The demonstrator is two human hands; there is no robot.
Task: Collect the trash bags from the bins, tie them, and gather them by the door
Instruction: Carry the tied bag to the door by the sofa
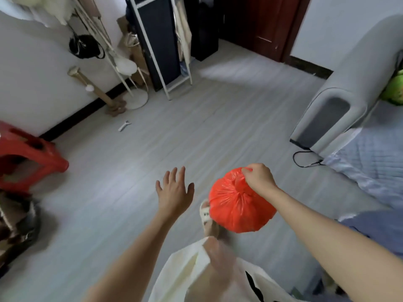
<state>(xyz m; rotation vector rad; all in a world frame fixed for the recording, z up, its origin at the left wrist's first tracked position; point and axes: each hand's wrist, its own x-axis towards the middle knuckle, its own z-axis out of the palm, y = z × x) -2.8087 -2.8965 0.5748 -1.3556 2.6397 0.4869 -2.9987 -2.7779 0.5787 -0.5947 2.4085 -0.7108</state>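
A full red trash bag [236,205] hangs above the grey floor, its neck bunched and knotted at the top. My right hand [259,177] grips that bunched neck from the right and carries the bag. My left hand [174,190] is held out to the left of the bag with fingers spread, touching nothing. The dark red door [261,22] stands at the far end of the room, top centre-right.
A red plastic stool [28,158] stands at the left. A coat stand [122,68] and a white-framed rack [161,46] line the far left wall. A grey bed end [340,99] with a black cable [305,159] is at the right. My sandalled foot [207,214] is under the bag.
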